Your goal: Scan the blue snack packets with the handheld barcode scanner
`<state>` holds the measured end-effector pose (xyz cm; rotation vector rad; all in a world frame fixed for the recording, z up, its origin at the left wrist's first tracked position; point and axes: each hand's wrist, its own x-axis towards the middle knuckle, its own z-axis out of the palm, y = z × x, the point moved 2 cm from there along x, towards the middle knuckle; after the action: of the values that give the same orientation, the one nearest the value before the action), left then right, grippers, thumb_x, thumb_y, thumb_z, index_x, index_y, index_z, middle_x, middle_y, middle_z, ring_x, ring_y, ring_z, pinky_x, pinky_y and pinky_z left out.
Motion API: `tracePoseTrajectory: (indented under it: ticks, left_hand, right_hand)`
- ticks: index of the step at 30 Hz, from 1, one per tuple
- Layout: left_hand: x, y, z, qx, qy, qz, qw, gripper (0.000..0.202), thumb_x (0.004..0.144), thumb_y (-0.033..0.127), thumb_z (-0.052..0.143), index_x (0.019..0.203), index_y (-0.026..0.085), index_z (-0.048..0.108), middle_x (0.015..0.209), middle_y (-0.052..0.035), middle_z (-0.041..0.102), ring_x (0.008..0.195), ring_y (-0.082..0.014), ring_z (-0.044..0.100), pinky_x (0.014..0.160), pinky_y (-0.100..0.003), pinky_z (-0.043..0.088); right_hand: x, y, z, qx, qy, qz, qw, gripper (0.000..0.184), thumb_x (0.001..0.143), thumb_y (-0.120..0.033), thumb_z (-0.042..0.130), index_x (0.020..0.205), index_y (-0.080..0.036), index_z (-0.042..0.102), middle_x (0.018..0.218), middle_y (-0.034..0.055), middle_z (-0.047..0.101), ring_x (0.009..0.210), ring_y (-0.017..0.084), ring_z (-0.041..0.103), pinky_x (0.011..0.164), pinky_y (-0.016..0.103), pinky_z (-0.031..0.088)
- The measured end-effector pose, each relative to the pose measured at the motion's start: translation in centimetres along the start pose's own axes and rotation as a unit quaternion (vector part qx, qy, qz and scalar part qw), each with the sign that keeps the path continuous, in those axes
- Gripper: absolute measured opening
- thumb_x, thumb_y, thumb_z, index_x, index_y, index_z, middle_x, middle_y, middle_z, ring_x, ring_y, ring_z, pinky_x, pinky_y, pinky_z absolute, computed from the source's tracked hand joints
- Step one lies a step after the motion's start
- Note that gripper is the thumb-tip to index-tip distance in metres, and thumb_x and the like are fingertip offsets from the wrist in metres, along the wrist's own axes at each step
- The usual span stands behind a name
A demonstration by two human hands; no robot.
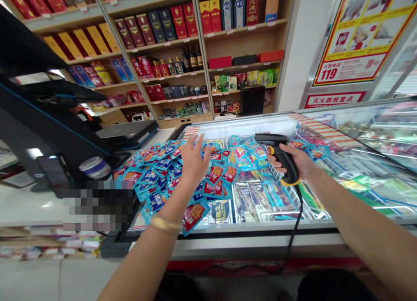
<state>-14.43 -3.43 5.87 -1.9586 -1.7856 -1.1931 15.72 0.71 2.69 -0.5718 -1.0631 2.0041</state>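
Note:
My right hand (298, 160) grips a black and yellow barcode scanner (282, 155), its head pointing left above the glass top of a chest freezer (247, 228). A black cable hangs from the scanner's handle. My left hand (194, 160), a gold bangle on its wrist, hovers with fingers spread over a heap of small blue and red snack packets (154, 177). Nothing is held in it. Larger blue snack bags (241, 157) lie between my two hands. Under the glass, wrapped ice creams (257, 199) show in white wire baskets.
At the left stand a dark checkout screen (48, 118), a phone (52, 175) and a round tub (94, 167). A black scale-like device (128, 133) sits behind the packets. Shelves of boxed bottles (158, 25) line the back; another freezer section extends right.

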Motion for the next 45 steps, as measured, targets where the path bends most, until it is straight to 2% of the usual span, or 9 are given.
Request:
tracePoseTrajectory:
  ticks: [8, 14, 20, 23, 25, 27, 30, 32, 45]
  left_hand:
    - [-2.1, 12.3, 11.5, -0.107, -0.230, 0.041, 0.966, 0.063, 0.085, 0.042, 0.062, 0.139, 0.015, 0.046, 0.142, -0.0205, 0.050, 0.134, -0.0320, 0.044, 0.112, -0.049, 0.034]
    - [-2.2, 15.7, 16.5, -0.028, -0.331, 0.086, 0.939, 0.062, 0.091, 0.044, 0.054, 0.144, 0.016, 0.039, 0.151, -0.0177, 0.040, 0.141, -0.0338, 0.034, 0.115, -0.054, 0.027]
    - [-1.8, 15.5, 14.8, 0.024, -0.349, 0.130, 0.928, 0.031, 0.091, 0.034, 0.054, 0.117, 0.019, 0.064, 0.118, -0.0132, 0.064, 0.111, -0.0260, 0.061, 0.098, -0.036, 0.047]
    - [-1.5, 14.1, 13.0, -0.071, -0.348, 0.031, 0.934, 0.029, 0.087, 0.034, 0.060, 0.110, 0.019, 0.067, 0.103, -0.0124, 0.069, 0.103, -0.0288, 0.064, 0.094, -0.040, 0.049]
    - [-1.4, 12.6, 12.1, -0.228, -0.306, -0.111, 0.918, 0.029, 0.089, 0.039, 0.057, 0.108, 0.020, 0.067, 0.099, -0.0099, 0.071, 0.101, -0.0284, 0.065, 0.094, -0.042, 0.049]
    - [-1.7, 11.1, 11.7, -0.420, -0.260, -0.280, 0.823, 0.033, 0.092, 0.045, 0.050, 0.108, 0.020, 0.065, 0.098, -0.0091, 0.071, 0.096, -0.0255, 0.067, 0.093, -0.044, 0.051]
    - [-2.2, 9.8, 11.6, -0.606, -0.216, -0.440, 0.627, 0.037, 0.095, 0.046, 0.042, 0.111, 0.017, 0.059, 0.095, -0.0110, 0.071, 0.084, -0.0216, 0.069, 0.090, -0.048, 0.053]
    - [-2.3, 9.6, 11.5, -0.647, -0.195, -0.469, 0.569, 0.036, 0.095, 0.044, 0.041, 0.111, 0.016, 0.057, 0.091, -0.0107, 0.070, 0.081, -0.0207, 0.070, 0.090, -0.049, 0.054]
    - [-2.5, 10.6, 11.5, -0.621, -0.176, -0.442, 0.622, 0.022, 0.091, 0.038, 0.057, 0.097, 0.017, 0.061, 0.090, -0.0078, 0.069, 0.086, -0.0202, 0.070, 0.093, -0.046, 0.054]
  right_hand:
    - [-3.4, -2.5, -6.1, -0.012, 0.085, -0.042, 0.995, 0.022, 0.077, -0.037, 0.066, 0.088, -0.019, 0.058, 0.072, 0.0028, 0.047, 0.052, 0.011, 0.038, 0.035, 0.021, 0.036]
    - [-3.3, -2.5, -6.4, -0.014, 0.101, -0.049, 0.994, 0.021, 0.079, -0.037, 0.063, 0.089, -0.019, 0.056, 0.071, 0.0024, 0.049, 0.052, 0.011, 0.042, 0.037, 0.020, 0.040]
    - [-3.2, -2.4, -6.4, -0.016, 0.115, -0.052, 0.992, 0.021, 0.080, -0.038, 0.062, 0.086, -0.018, 0.057, 0.070, 0.0031, 0.051, 0.052, 0.011, 0.043, 0.035, 0.020, 0.041]
    - [-3.2, -2.4, -6.1, -0.009, 0.110, -0.048, 0.993, 0.021, 0.080, -0.038, 0.062, 0.085, -0.018, 0.058, 0.070, 0.0031, 0.051, 0.051, 0.011, 0.042, 0.036, 0.020, 0.041]
    - [-3.3, -2.4, -5.8, -0.007, 0.102, -0.049, 0.993, 0.022, 0.079, -0.037, 0.063, 0.086, -0.017, 0.059, 0.070, 0.0032, 0.052, 0.052, 0.011, 0.043, 0.036, 0.020, 0.040]
    - [-3.3, -2.3, -5.4, -0.004, 0.090, -0.045, 0.995, 0.023, 0.077, -0.037, 0.066, 0.087, -0.017, 0.059, 0.070, 0.0029, 0.052, 0.052, 0.010, 0.043, 0.037, 0.019, 0.040]
    - [-3.2, -1.8, -4.8, -0.004, 0.071, -0.024, 0.997, 0.025, 0.075, -0.036, 0.068, 0.086, -0.016, 0.057, 0.070, 0.0027, 0.052, 0.052, 0.010, 0.043, 0.037, 0.018, 0.039]
    - [-3.1, -1.4, -4.4, -0.011, 0.063, -0.007, 0.998, 0.025, 0.076, -0.037, 0.068, 0.085, -0.016, 0.056, 0.070, 0.0029, 0.052, 0.052, 0.010, 0.043, 0.037, 0.018, 0.038]
    - [-3.0, -0.9, -3.9, -0.040, 0.031, 0.028, 0.998, 0.028, 0.076, -0.038, 0.068, 0.087, -0.016, 0.055, 0.071, 0.0027, 0.052, 0.053, 0.011, 0.043, 0.039, 0.020, 0.038]
